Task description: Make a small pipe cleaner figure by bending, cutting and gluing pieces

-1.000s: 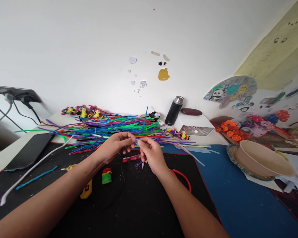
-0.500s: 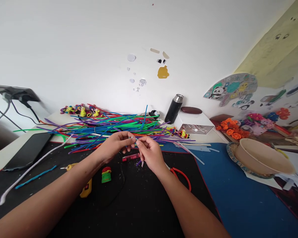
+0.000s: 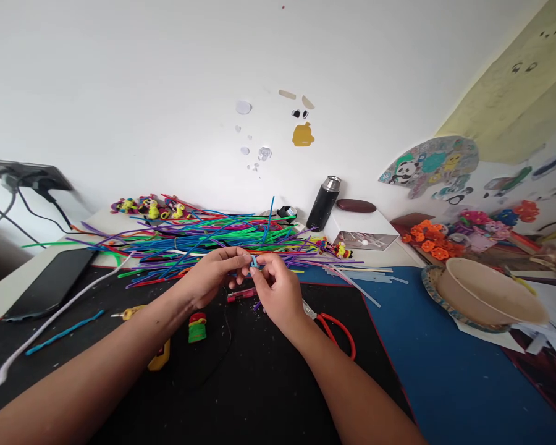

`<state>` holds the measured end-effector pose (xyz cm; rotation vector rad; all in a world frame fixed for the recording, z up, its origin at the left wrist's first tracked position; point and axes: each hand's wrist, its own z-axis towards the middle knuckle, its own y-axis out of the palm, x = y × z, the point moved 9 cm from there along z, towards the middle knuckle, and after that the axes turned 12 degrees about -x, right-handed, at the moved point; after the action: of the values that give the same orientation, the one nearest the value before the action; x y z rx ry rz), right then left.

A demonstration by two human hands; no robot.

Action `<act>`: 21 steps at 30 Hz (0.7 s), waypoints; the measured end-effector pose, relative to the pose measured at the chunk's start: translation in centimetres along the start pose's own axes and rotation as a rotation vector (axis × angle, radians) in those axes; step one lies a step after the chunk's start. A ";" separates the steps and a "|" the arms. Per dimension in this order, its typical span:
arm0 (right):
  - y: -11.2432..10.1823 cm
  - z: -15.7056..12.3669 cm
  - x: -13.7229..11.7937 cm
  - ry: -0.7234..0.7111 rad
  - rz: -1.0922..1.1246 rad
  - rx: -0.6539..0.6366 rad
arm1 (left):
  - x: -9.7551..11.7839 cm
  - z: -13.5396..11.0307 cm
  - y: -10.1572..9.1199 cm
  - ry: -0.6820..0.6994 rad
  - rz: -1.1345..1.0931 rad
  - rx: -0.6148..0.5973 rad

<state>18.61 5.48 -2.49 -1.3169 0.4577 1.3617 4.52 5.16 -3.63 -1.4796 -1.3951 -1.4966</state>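
Between the fingertips of both hands is a small light-blue pipe cleaner piece (image 3: 254,261), bent and mostly covered by the fingers. My left hand (image 3: 220,272) pinches it from the left, and my right hand (image 3: 278,287) pinches it from the right. Below them on the black mat lies a pink-red lighter (image 3: 241,295), partly behind the right hand. A green, yellow and red coiled pipe cleaner piece (image 3: 197,327) stands under my left wrist. Pliers or scissors with red handles (image 3: 343,330) rest beside my right forearm.
A heap of coloured pipe cleaners (image 3: 204,238) spreads behind the hands. A black flask (image 3: 324,204) stands by a white box (image 3: 366,232). A phone (image 3: 50,281), a blue twisted stem (image 3: 65,334) and a yellow tool (image 3: 160,358) lie left. A bowl (image 3: 491,293) sits right.
The fingers of my right hand have shifted and turned a little around the piece, and more of its light blue shows. Both hands stay at nearly the same spot.
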 end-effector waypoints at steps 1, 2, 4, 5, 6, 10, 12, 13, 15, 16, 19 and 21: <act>0.0 0.0 0.0 0.002 -0.007 0.001 | 0.0 0.0 0.0 0.000 -0.002 -0.001; 0.0 0.0 0.0 0.003 -0.013 0.004 | 0.0 0.0 0.0 0.001 -0.004 -0.002; -0.1 0.0 0.1 0.002 -0.025 0.013 | 0.0 0.0 0.1 0.002 -0.008 -0.006; -0.1 -0.1 0.1 0.001 -0.029 0.016 | 0.0 0.0 0.1 0.002 -0.011 -0.009; -0.2 -0.1 0.1 0.000 -0.033 0.020 | 0.0 0.0 0.2 0.003 -0.014 -0.010; -0.3 -0.1 0.0 -0.011 -0.045 0.032 | -0.1 0.1 0.1 0.004 -0.027 -0.009; -0.3 -0.1 -0.1 -0.024 -0.047 0.043 | -0.2 0.2 0.1 0.003 -0.032 -0.010; -0.4 -0.1 -0.2 -0.030 -0.048 0.049 | -0.2 0.2 0.1 0.003 -0.035 -0.011; -0.4 -0.1 -0.2 -0.035 -0.048 0.053 | -0.4 0.3 0.0 0.000 -0.042 -0.012; -0.4 -0.1 -0.2 -0.035 -0.049 0.053 | -0.4 0.3 0.0 -0.002 -0.047 -0.013; -0.3 -0.1 -0.2 -0.033 -0.064 0.051 | -0.6 0.2 0.0 -0.009 -0.057 -0.018; -0.4 -0.1 -0.3 -0.036 -0.077 0.050 | -0.5 0.2 0.0 -0.009 -0.050 -0.019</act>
<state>18.89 5.40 -2.13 -1.2548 0.4095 1.3006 4.70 5.20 -4.17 -1.4744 -1.4371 -1.5399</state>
